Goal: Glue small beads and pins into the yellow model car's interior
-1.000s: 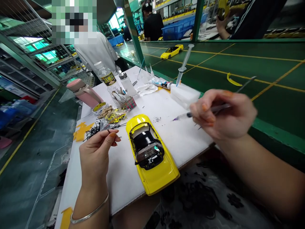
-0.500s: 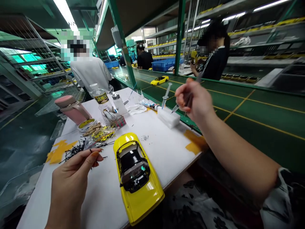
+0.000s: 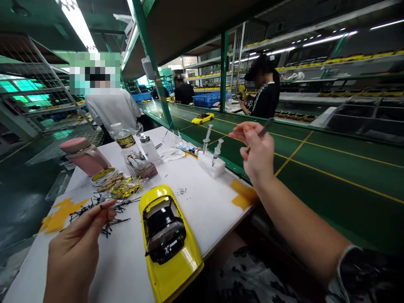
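A yellow model car (image 3: pixel 170 244) lies on the white work mat (image 3: pixel 202 202), its nose toward me. My left hand (image 3: pixel 75 252) hovers left of the car in a pinch, thumb and forefinger closed on a thin black part beside a scatter of black parts (image 3: pixel 110 214). My right hand (image 3: pixel 255 151) is raised over the mat's right edge, fingers closed on a thin dark metal tool (image 3: pixel 267 125). Two syringes (image 3: pixel 206 139) (image 3: pixel 217 151) stand upright in a white foam block (image 3: pixel 211 167) just left of that hand.
At the mat's far side stand a pink flask (image 3: pixel 83 155), a clear bottle (image 3: pixel 124 139), a glue tube (image 3: pixel 187 148) and bags of small parts (image 3: pixel 123 185). A green conveyor (image 3: pixel 315 168) runs on the right, carrying another yellow car (image 3: pixel 202 118). Other people stand behind it.
My right hand carried the syringe to the foam block and let it go; it now stands there beside the first. The view tilted up. My left hand kept its pinch.
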Demonstrator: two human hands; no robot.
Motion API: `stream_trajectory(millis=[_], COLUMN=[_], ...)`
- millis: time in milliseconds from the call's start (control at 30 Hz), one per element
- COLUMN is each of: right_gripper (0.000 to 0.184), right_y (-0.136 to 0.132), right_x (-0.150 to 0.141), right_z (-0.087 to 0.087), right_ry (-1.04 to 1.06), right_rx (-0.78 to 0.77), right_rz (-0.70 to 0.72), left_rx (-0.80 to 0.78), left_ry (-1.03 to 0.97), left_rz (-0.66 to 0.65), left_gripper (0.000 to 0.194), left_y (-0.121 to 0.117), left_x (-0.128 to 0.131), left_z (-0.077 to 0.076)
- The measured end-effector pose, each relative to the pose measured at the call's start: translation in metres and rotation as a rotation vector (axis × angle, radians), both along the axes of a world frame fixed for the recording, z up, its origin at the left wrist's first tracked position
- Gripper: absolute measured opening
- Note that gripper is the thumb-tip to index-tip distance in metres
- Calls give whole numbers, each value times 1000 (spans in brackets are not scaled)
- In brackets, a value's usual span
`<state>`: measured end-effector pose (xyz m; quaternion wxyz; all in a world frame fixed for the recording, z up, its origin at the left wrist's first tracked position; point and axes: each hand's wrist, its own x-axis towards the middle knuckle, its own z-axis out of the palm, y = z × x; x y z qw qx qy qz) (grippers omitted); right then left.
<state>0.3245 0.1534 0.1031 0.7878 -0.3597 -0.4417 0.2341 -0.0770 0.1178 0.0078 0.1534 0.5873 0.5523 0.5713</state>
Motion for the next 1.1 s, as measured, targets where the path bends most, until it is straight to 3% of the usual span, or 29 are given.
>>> stream_trajectory(millis=[67,133,167,233,300,433,600,833,1100], right_gripper=[19,8,7,15,20,12,8,13,17], right_y=[-29,-61,-77,-107,-128,-143,-137,-130,-109], right_x=[-8,-21,-28,-40,-48,-59,-68,-68,-70], right_z=[-4,-10,-13,-21,-30,-49,-61,-62,-80], right_ry=[-131,-382,-537,-812,-959,-1036,-1059,-1153,-1041], right_rx=[41,34,40,147,253,268,271,370,126], right_rz=[30,106,127,175,255,347,387,419,326], left_rx=[50,101,93,84,94,-47,-135,-170,-243], left_ry=[-17,95,160,321,494,455,304,270,50], left_rz=[7,-59,-135,-287,-460,-587,-529,-446,-196], left_gripper=[17,20,24,12,14,12,11,8,9], left_y=[-15,-35,-46,-69,-92,-128,-146,-153,-139], left_x=[21,43,53,74,93,116,118,115,82], left_z=[23,46,56,70,74,62,41,36,31])
